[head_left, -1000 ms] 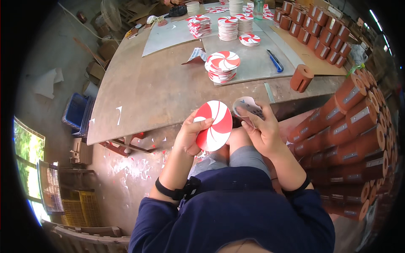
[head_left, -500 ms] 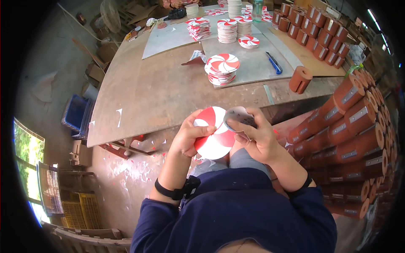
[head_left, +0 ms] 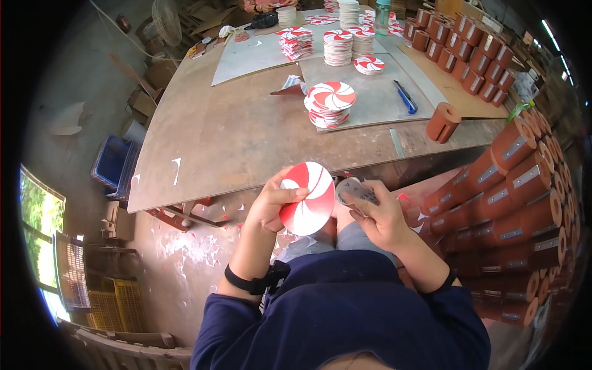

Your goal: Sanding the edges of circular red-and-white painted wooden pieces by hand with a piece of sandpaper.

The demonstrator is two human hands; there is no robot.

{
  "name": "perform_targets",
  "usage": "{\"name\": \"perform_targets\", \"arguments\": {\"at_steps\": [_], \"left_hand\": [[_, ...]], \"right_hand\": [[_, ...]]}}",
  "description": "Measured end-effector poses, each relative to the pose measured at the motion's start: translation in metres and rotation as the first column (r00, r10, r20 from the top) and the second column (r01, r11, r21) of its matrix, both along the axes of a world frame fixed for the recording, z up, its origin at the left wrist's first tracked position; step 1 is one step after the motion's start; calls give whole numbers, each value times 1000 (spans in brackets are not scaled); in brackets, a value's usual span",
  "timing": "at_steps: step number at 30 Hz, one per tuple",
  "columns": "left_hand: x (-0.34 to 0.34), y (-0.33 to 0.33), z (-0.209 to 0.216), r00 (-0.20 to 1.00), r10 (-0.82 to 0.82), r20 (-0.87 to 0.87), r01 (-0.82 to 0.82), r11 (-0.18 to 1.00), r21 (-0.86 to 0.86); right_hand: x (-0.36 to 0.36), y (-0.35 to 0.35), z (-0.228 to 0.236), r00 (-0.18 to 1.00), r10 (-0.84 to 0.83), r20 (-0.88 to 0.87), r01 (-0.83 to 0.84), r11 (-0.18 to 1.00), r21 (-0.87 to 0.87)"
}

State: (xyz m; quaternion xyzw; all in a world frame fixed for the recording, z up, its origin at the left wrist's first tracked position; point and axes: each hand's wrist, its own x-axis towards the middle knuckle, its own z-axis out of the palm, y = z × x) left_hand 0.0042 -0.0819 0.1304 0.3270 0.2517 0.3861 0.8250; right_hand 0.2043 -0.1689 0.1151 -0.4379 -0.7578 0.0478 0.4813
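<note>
My left hand [head_left: 271, 203] grips a round disc [head_left: 308, 206] with a red and white swirl, thumb on its face and fingers behind. The disc is held tilted over my lap, just off the table's near edge. Close to its right side, my right hand [head_left: 383, 216] pinches a curled grey piece [head_left: 357, 190] with dark marks, which looks like sandpaper. A small gap separates that piece from the disc. On the table, nearest to the hands, stands a stack of similar swirl discs [head_left: 330, 97].
More disc stacks [head_left: 338, 48] stand farther back on the wooden table [head_left: 209, 142]. A blue utility knife [head_left: 405, 97] and a brown cylinder [head_left: 443, 123] lie to the right. Piled brown cylinders [head_left: 518, 191] rise beside my right arm. Paper scraps [head_left: 179, 253] litter the floor. Another person's hands [head_left: 266, 6] show at the far edge.
My right hand has drawn the grey piece away from the disc, slightly right and down. The left hand has turned the disc a little and shifted it slightly left.
</note>
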Motion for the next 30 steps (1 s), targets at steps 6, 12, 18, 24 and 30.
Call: {"name": "perform_targets", "arguments": {"at_steps": [6,12,18,24,30], "left_hand": [[1,-3,2,1000,-11,11,10,1000,28],[-7,-1,4,1000,-10,27,10,1000,1],[-1,-2,0,1000,-26,6,26,999,27],[-10,3,1,999,-45,3,45,999,9],[-10,7,-4,994,-110,5,109,990,90]], "right_hand": [[-16,-2,28,969,20,-247,-10,999,40],[-1,-4,-5,994,-59,97,52,996,76],[-12,0,27,994,-90,-60,98,982,159],[0,-5,-5,984,-68,163,52,993,102],[-15,-6,28,998,-60,-8,60,971,230]]}}
